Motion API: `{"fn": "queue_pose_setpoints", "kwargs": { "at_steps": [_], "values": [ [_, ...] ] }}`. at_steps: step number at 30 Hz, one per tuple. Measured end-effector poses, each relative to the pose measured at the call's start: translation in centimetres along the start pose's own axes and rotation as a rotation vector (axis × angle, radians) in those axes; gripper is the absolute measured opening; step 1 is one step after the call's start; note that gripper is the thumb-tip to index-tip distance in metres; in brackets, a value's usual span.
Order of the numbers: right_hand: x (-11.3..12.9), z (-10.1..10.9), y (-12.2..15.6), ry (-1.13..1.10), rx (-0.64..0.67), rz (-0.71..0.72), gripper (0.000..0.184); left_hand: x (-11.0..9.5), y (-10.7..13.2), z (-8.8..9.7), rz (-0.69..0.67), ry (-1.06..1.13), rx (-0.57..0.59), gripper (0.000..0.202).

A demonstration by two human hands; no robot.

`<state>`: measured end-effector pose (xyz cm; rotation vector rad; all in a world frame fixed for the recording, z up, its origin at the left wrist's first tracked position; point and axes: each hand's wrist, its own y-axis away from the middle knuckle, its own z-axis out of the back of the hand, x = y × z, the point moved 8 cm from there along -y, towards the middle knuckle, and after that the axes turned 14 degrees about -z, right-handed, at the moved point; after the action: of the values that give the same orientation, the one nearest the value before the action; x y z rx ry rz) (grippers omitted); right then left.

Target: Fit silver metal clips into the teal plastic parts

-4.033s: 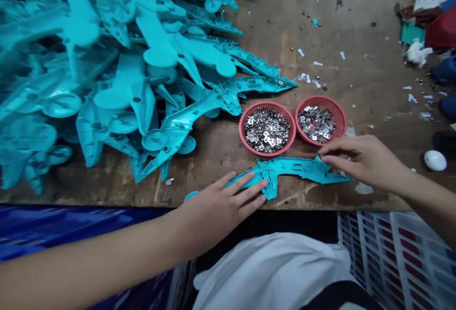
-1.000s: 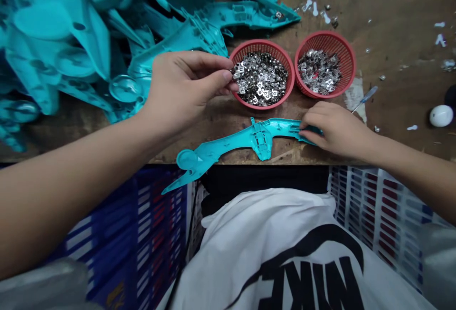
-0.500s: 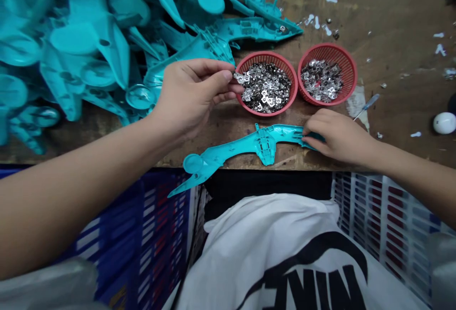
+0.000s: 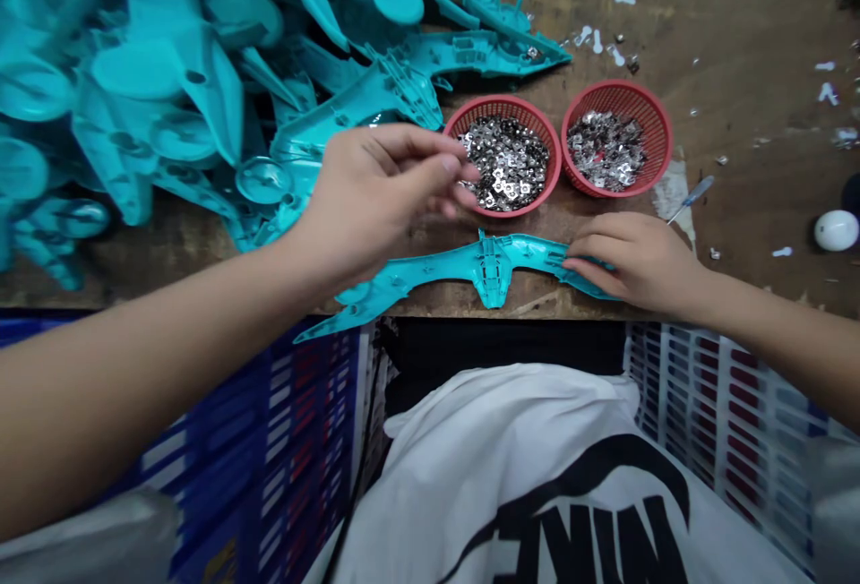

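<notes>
My right hand (image 4: 638,263) is gripping one turquoise part (image 4: 443,267); whether my left hand (image 4: 380,194) is holding anything, I cannot tell.

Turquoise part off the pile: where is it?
In the head view, the part lies along the table's near edge, its right end at the right hand.

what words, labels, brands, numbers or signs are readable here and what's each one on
"NIKE": large black capitals on the white shirt, upside down in the picture and cut by its bottom edge.
Black curved swoosh beside the word: a sign without letters.
Yellow mark on the blue crate: too blurred and cut off to read.
No numbers that I can make out.
</notes>
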<state>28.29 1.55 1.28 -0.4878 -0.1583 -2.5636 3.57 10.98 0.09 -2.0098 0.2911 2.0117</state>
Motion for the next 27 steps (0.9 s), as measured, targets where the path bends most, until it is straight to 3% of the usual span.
{"fn": "queue_pose_setpoints", "kwargs": {
  "at_steps": [2, 5, 8, 12, 16, 20, 27],
  "values": [
    [1.3, 0.8, 0.5, -0.016, -0.037, 0.073, 0.024, -1.3, 2.3, -2.6, 0.033, 0.043, 0.154, 0.004],
    [4.0, 1.9, 1.6, -0.191, -0.063, 0.164, 0.024, -2.0, 6.6, -6.2, 0.186, 0.157, 0.388, 0.004],
    [6.5, 2.6, 2.5, -0.371, -0.076, 0.245, 0.025, -1.8, 10.0, -7.9, 0.293, 0.267, 0.483, 0.012],
    [8.6, 2.7, 2.9, -0.397, -0.082, 0.340, 0.016, -0.8, 12.1, -8.5, 0.366, 0.323, 0.510, 0.018],
    [7.9, 2.5, 2.2, -0.431, -0.087, 0.245, 0.019, 0.3, 13.1, -8.9, 0.464, 0.431, 0.470, 0.028],
    [7.6, 2.5, 2.3, -0.329, -0.177, 0.253, 0.017, 0.4, 13.2, -9.5, 0.555, 0.610, 0.438, 0.036],
    [6.6, 1.8, 1.8, -0.295, -0.201, 0.164, 0.009, -0.8, 12.0, -9.0, 0.481, 0.666, 0.497, 0.050]
  ]
}}
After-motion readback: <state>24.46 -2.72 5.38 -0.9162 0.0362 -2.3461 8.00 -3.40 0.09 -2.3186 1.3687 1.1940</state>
